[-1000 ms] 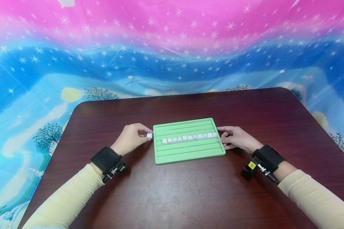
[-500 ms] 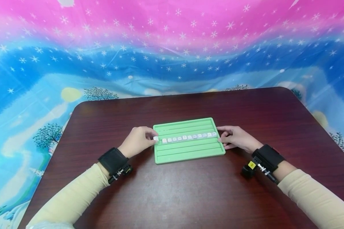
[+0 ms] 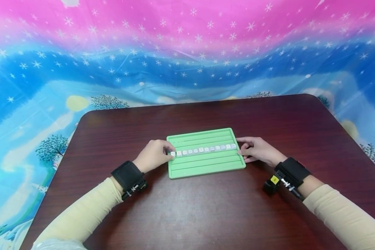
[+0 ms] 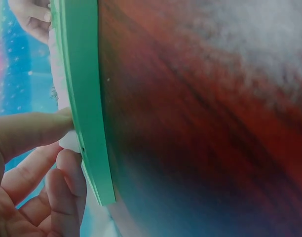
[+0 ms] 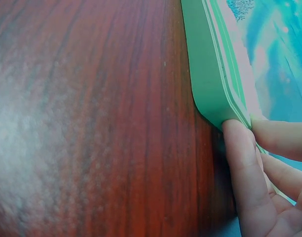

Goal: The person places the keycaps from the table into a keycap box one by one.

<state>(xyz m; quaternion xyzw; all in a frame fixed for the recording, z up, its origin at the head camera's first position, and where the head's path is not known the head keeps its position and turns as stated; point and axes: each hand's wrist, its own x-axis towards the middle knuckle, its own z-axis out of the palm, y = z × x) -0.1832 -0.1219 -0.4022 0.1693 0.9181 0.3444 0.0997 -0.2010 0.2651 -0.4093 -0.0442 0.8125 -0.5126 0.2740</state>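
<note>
A shallow green tray (image 3: 206, 165) with lengthwise grooves lies on the table. Along one groove runs a row of small white blocks (image 3: 207, 149) with marks on their tops. My left hand (image 3: 153, 155) is at the tray's left edge, pinching another white block (image 3: 173, 153) between thumb and fingers, in line with the row's left end. The left wrist view shows this pinched block (image 4: 70, 141) right at the tray's rim. My right hand (image 3: 258, 150) grips the tray's right edge, the thumb over the rim and other fingers against the side.
The dark red-brown wooden table (image 3: 187, 208) extends around the tray on all sides. A patterned cloth (image 3: 187, 62) in pink and blue hangs behind it. Both wrists carry black straps (image 3: 128, 177) with small cameras.
My left hand has moved right with its white block, from outside the tray's left edge to over the groove beside the row. The right hand has stayed on the tray's right edge.
</note>
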